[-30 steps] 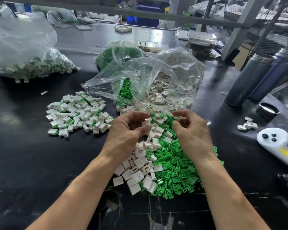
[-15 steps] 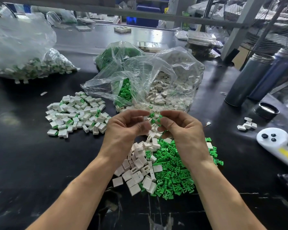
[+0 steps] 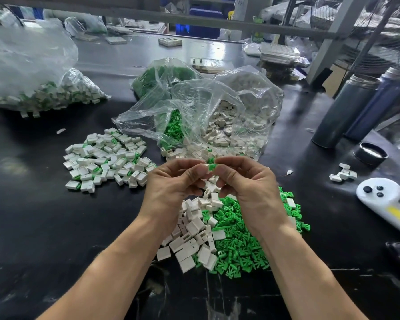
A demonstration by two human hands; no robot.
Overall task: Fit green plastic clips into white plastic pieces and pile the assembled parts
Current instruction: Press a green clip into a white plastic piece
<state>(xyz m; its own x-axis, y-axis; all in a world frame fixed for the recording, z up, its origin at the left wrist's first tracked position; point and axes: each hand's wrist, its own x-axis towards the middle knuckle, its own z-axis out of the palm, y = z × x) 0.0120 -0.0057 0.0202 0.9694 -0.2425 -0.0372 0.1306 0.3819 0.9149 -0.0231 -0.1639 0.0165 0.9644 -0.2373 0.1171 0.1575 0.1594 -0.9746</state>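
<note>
The left hand [image 3: 176, 185] and the right hand [image 3: 247, 188] are raised together above the black worktable [image 3: 44, 227], with their fingertips meeting. Between them the right hand pinches a small bright green plastic clip [image 3: 211, 163], and the left hand pinches a small white plastic piece [image 3: 205, 168] against it. Only a corner of the white piece shows beside the fingers, so I cannot tell how deep the clip already sits in it.

I judge that the step in hand is the fitting itself: the clip is being pressed into the white piece. The next move probably calls for a firm push along the slot until the clip is seated, with both hands keeping the two parts in line so that the clip does not tilt or slip out. After that, the finished part should go to the pile of assembled white-and-green parts [image 3: 106, 158], which lies on the table to the left, well apart from the hands.

Directly under the hands lie the loose supplies: a heap of white plastic pieces [image 3: 192, 232] touching a heap of green clips [image 3: 243, 239] on its right side. Behind them an open transparent plastic bag [image 3: 206, 112] holds more of both kinds.
</note>
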